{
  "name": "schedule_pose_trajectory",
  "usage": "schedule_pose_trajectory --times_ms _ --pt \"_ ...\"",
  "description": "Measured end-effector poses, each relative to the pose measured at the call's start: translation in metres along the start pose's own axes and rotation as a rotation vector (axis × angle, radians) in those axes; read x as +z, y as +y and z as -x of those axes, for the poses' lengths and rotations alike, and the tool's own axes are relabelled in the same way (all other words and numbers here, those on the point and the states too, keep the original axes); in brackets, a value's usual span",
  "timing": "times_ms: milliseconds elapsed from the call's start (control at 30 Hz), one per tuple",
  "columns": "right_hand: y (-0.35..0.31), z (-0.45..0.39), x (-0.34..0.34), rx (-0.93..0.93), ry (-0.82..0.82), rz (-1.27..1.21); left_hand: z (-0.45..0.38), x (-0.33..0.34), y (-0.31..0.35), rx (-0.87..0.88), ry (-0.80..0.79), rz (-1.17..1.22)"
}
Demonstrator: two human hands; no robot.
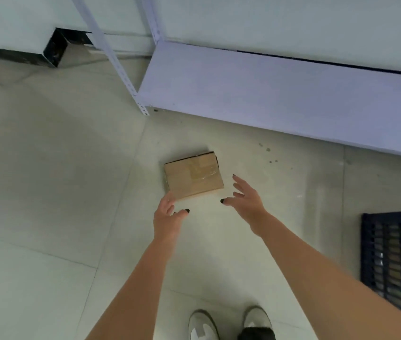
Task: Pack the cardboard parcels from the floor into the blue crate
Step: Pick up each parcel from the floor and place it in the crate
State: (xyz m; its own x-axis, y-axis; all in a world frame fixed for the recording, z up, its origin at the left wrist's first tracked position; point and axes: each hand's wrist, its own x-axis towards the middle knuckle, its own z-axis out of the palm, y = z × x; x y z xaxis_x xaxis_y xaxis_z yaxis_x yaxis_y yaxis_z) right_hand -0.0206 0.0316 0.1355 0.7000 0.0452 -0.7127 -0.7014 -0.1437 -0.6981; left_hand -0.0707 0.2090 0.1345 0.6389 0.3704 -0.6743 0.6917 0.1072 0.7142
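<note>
Step now: The person is reaching down for one cardboard parcel point(193, 175). This looks like the start of a pick-up, not the packing part yet.

Parcel: It lies flat on the floor point(47, 192), just in front of the low shelf point(280, 99). It is brown, with shiny clear tape across the top. No other parcel shows on the floor in this view.

Left hand point(168, 213): It is by the parcel's near left corner. The fingers are spread and loose and hold nothing. I cannot tell if the fingertips touch the corner or are just beside it.

Right hand point(246, 197): It is near the parcel's right side, but there is a gap between them. The fingers are spread wide and hold nothing.

Blue crate point(395, 253): It sits on the floor at the right edge of the view, well apart from the parcel. Brown shapes show through its slats, so I think some parcels may be inside already.

Feet: Two shoes point(229, 325) show at the bottom, close to the person's arms.

Next move needs: Both hands should close in on the two sides of the parcel and hold it firmly. Then it must be lifted and carried to the right, over to the crate.

Watch out: The tape looks slick, so the fingers may slip there.
</note>
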Motion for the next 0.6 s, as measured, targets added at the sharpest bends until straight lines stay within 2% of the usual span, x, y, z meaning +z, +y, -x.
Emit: schedule_pose_trajectory --times_ms 200,333,467,600 --pt "0.048 -0.111 0.025 -0.038 -0.001 0.115 -0.114 -0.004 -0.06 0.024 0.061 -0.06" --pt "0.081 -0.17 0.03 -0.044 0.04 0.234 -0.17 -0.001 -0.091 -0.031 0.064 -0.072" --pt "0.095 -0.189 0.036 -0.051 0.044 0.254 -0.202 0.006 -0.098 -0.029 -0.011 -0.055" --pt "0.09 -0.168 0.03 -0.016 0.073 0.228 -0.187 0.011 -0.083 -0.03 -0.008 -0.085"
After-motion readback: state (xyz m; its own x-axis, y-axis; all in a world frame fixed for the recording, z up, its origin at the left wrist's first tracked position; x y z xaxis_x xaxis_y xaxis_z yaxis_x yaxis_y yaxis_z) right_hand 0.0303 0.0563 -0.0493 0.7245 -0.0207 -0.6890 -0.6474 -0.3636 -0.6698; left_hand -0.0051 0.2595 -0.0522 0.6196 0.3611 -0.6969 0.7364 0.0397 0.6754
